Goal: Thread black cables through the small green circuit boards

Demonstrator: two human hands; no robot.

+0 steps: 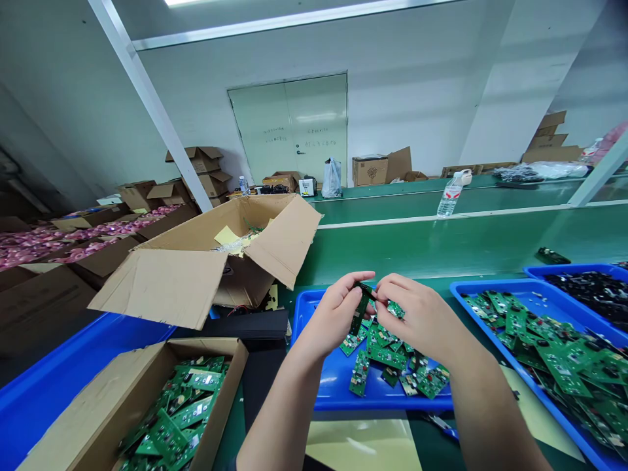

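Over the middle blue tray [333,386], my left hand [336,314] grips a dark green circuit board [360,314], held tilted between thumb and fingers. My right hand [415,314] is closed in a pinch at the board's upper right edge, by a small dark part too small to name. Below both hands, several loose green circuit boards [387,356] lie scattered in the tray.
An open carton of boards [240,356] stands at lower left, a larger open carton [161,281] behind it. At right are a blue tray of boards [461,288] and one of black parts [589,284]. A blue-handled tool [444,426] lies near my right forearm.
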